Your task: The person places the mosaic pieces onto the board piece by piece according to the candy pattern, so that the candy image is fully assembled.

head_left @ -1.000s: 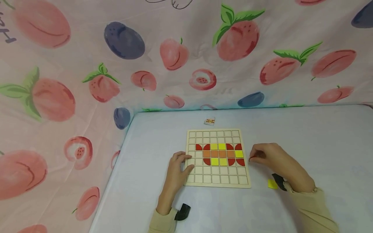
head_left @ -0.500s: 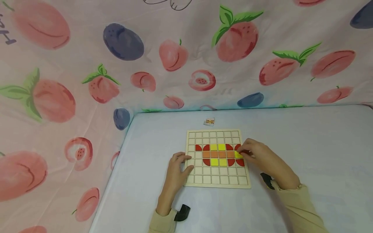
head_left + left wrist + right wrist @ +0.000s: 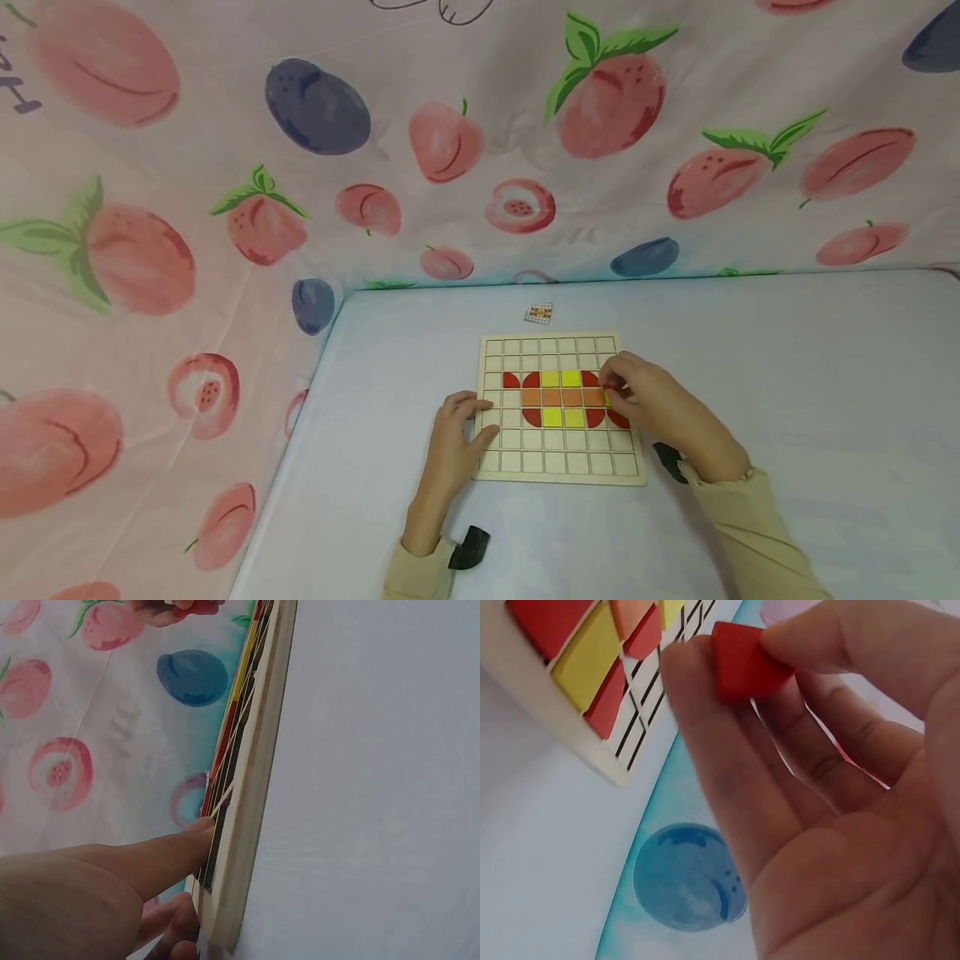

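Observation:
A wooden grid board [image 3: 558,458] lies on the table, with red, orange and yellow tiles set across its middle rows. My left hand [image 3: 452,429] rests on the board's left edge, its thumb and fingertips over the rim. In the left wrist view the thumb [image 3: 172,855] touches the top of the grid, beside the pale board edge [image 3: 247,787]. My right hand [image 3: 656,400] is over the board's right side and covers some tiles there. Between its thumb and fingertips it pinches a red tile [image 3: 739,664] with a curved side, held up off the board.
Behind the board lies a small pattern card [image 3: 538,312] printed with a coloured grid. A fruit-print cloth [image 3: 517,125] hangs at the back and left of the white table [image 3: 825,375]. Each wrist carries a black mount [image 3: 469,547].
My right hand has moved left from beside the board to over its right columns, carrying the red tile. Its forearm now covers the loose yellow tile. The left hand stays put.

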Available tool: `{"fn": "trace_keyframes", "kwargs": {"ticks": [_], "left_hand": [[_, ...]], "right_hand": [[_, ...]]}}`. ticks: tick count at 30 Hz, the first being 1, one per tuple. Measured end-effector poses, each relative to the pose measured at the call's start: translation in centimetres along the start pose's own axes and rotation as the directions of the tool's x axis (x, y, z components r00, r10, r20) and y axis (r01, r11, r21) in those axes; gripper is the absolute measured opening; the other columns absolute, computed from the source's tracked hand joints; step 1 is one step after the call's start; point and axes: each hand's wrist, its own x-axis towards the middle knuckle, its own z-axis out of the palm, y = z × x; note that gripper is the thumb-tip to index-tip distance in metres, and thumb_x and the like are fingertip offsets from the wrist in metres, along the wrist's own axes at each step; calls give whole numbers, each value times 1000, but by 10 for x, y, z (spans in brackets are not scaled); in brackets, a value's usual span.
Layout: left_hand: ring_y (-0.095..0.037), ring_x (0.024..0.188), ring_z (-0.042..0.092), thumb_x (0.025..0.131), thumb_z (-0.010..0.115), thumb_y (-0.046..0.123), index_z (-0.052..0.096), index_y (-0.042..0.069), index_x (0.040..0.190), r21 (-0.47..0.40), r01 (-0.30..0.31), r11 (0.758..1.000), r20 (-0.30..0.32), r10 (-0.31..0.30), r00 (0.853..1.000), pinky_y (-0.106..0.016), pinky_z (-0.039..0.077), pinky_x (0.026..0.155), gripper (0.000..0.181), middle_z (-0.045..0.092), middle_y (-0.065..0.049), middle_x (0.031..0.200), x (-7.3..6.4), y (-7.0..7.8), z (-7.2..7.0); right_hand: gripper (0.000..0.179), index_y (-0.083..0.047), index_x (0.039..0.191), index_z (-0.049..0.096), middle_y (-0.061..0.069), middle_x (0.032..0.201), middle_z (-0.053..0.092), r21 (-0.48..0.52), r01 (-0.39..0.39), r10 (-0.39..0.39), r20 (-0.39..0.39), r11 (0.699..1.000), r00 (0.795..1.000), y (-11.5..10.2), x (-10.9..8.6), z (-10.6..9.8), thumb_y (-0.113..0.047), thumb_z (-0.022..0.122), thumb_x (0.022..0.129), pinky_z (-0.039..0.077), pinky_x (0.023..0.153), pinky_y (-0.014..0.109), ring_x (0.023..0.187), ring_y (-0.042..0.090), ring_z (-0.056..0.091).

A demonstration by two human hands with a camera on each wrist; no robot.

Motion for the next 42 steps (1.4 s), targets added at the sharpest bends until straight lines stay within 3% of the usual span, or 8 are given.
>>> {"fn": "trace_keyframes", "kwargs": {"ticks": [13, 19, 22, 32, 42], "left_hand": [[-24, 113, 54, 86, 78, 11, 70, 8, 115, 2, -6, 1000, -1, 6, 1000, -47, 44, 100, 30, 53, -10, 134, 0, 0, 1], [-25, 113, 54, 86, 77, 12, 70, 8, 115, 3, -4, 1000, 2, 4, 1000, -47, 43, 100, 30, 53, -11, 134, 1, 0, 2], [-25, 114, 54, 86, 77, 12, 70, 8, 115, 3, -2, 1000, 3, 2, 1000, -47, 43, 101, 30, 53, -10, 134, 1, 0, 2], [-25, 114, 54, 87, 77, 13, 70, 9, 116, 12, 9, 1000, 8, -9, 1000, -47, 43, 101, 30, 53, -11, 135, 2, -1, 2], [-24, 112, 54, 87, 77, 13, 70, 9, 115, 9, -3, 1000, 5, 3, 1000, -47, 43, 100, 30, 54, -10, 134, 0, -2, 1]], "right_hand": [[15, -9, 89, 62, -2, 84, 62, 89, 12, -12, 7, 996, 1000, -12, 11, 12, -5, 76, 86, 54, 71, 30, 78, 13, 57], [11, -7, 96, 71, -1, 87, 65, 63, 31, -31, 3, 998, 1000, -14, 17, 19, -5, 76, 86, 54, 72, 29, 79, 13, 59], [7, -8, 92, 73, -2, 85, 65, 71, 31, -32, 13, 997, 999, -17, 21, 23, -7, 76, 86, 53, 69, 25, 76, 12, 59], [4, -7, 88, 72, -1, 85, 68, 99, 38, -41, 33, 994, 999, -27, 29, 36, -6, 76, 86, 54, 73, 30, 77, 11, 61], [6, -10, 85, 71, -5, 80, 66, 119, 16, -21, 44, 993, 999, -39, 36, 53, -8, 77, 86, 52, 72, 26, 73, 9, 57]]}}
